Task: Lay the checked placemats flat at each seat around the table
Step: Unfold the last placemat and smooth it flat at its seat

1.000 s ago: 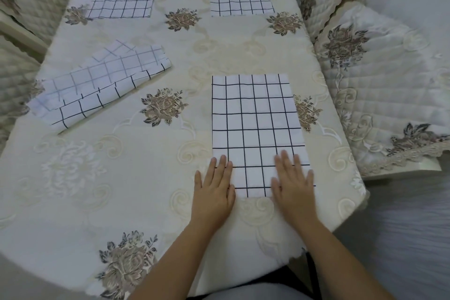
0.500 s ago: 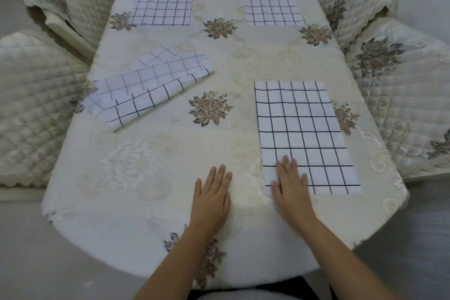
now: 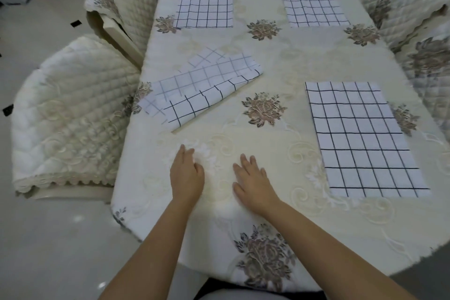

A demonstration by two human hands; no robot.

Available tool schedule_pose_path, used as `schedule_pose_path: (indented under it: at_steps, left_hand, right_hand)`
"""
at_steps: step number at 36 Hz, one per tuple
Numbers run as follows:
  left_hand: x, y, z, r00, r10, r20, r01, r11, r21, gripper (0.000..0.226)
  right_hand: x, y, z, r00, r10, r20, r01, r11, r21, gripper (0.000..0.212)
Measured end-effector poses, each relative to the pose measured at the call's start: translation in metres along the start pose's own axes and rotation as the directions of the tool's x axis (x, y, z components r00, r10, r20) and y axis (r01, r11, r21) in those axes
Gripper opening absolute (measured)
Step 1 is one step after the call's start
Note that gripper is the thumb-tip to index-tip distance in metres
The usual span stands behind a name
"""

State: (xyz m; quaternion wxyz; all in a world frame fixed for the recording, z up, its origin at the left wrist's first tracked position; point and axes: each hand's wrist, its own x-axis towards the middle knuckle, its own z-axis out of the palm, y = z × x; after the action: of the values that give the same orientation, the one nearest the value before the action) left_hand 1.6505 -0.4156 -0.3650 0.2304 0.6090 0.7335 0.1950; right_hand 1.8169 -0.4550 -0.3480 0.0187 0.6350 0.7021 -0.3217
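Folded black-checked white fabric placemat [image 3: 202, 95] askew on cream embroidered tabletop [image 3: 280, 63]; left hand [image 3: 186, 175], right hand [image 3: 250, 184] lie spread flat on tabletop, empty.

The tabletop [image 3: 280, 63] is long with rounded ends, covered by a cream embroidered cloth [image 3: 267, 143] with brown flower motifs. Three checked placemats lie flat on it: the far-left placemat [image 3: 204, 5], the far-right placemat [image 3: 313, 3] and the near-right placemat [image 3: 360, 139]. At the left edge, midway along, a folded pile of placemats [image 3: 202, 91] lies askew, its layers uneven. Near the front edge, the left hand [image 3: 186, 174] and right hand [image 3: 252, 182] rest palm-down on bare cloth, apart from every mat.
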Motion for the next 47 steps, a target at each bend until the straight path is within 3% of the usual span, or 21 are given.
schedule_pose_path:
  at_steps: [4, 10, 16, 24, 30, 37, 42, 47]
  left_hand:
    - [0.038, 0.001, -0.021, 0.992, -0.129, -0.010, 0.126, 0.983, -0.135, 0.048]
    - [0.083, 0.002, -0.036, 0.983, -0.159, 0.086, 0.176, 0.953, -0.247, 0.048]
    - [0.089, 0.014, -0.041, 0.946, -0.262, 0.192, 0.323, 0.821, -0.471, 0.044]
    - [0.044, 0.015, -0.049, 0.963, -0.176, 0.202, 0.263, 0.764, -0.589, 0.029]
    - [-0.004, -0.039, -0.055, 0.935, -0.273, 0.227, 0.355, 0.724, -0.591, 0.012]
    - [-0.033, -0.088, -0.081, 0.940, -0.333, 0.068, 0.325, 0.821, -0.469, 0.031]
    - [-0.050, -0.113, -0.097, 0.911, -0.412, 0.022, 0.392, 0.848, -0.356, 0.034]
    - [-0.066, -0.129, -0.103, 0.882, -0.471, 0.011, 0.438, 0.811, -0.387, 0.022]
  right_hand:
    - [0.009, -0.018, -0.006, 0.998, 0.065, 0.001, -0.063, 0.973, 0.220, 0.051]
    - [0.015, -0.025, -0.015, 0.992, 0.120, -0.030, -0.094, 0.892, 0.443, 0.049]
    - [0.012, -0.025, -0.024, 0.983, 0.173, -0.068, -0.112, 0.844, 0.525, 0.046]
    - [0.008, -0.023, -0.024, 0.958, 0.256, -0.130, -0.131, 0.793, 0.596, 0.041]
    - [0.008, -0.032, -0.017, 0.940, 0.289, -0.181, -0.115, 0.769, 0.629, 0.042]
    - [0.010, -0.044, -0.011, 0.881, 0.323, -0.346, -0.059, 0.800, 0.597, 0.041]
    - [0.012, -0.043, -0.007, 0.831, 0.402, -0.385, -0.120, 0.805, 0.581, 0.046]
    - [0.013, -0.031, -0.007, 0.808, 0.470, -0.354, -0.213, 0.794, 0.569, 0.053]
